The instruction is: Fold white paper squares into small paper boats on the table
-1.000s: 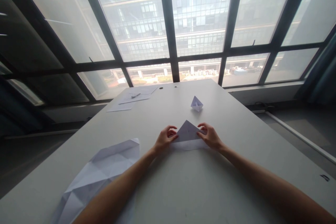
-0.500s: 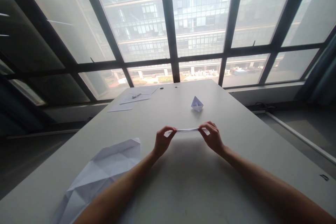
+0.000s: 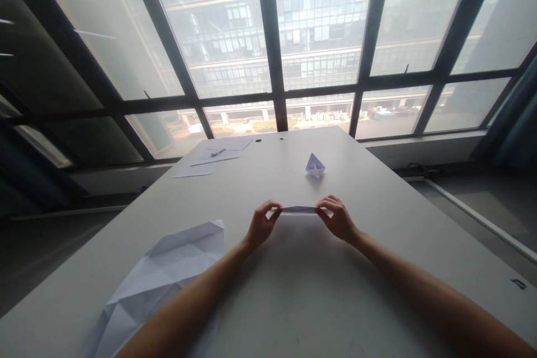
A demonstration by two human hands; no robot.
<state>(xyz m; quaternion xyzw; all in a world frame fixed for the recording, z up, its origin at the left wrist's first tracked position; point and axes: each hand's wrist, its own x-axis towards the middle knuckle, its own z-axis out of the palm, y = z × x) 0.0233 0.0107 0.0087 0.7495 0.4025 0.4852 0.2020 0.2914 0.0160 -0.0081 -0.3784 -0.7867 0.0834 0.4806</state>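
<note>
A narrow folded piece of white paper (image 3: 298, 210) stretches between my two hands, seen almost edge-on above the table. My left hand (image 3: 262, 222) pinches its left end between thumb and fingers. At the right end, my right hand (image 3: 338, 218) grips it the same way. Along the middle, the layers part slightly and show a dark slit. Just beyond my right hand a small folded paper boat (image 3: 315, 166) stands on the table. Beside my left forearm lies a large creased sheet of paper (image 3: 168, 263), partly covered by that arm.
The white table (image 3: 277, 179) runs away toward tall windows. At its far left lie several flat paper sheets (image 3: 201, 170) with a pen-like white object (image 3: 218, 152) on top. A small dark item (image 3: 518, 283) sits by the right edge.
The folded paper has tilted or opened a little, so a dark gap between its layers now shows. My hands have drawn very slightly closer together.
</note>
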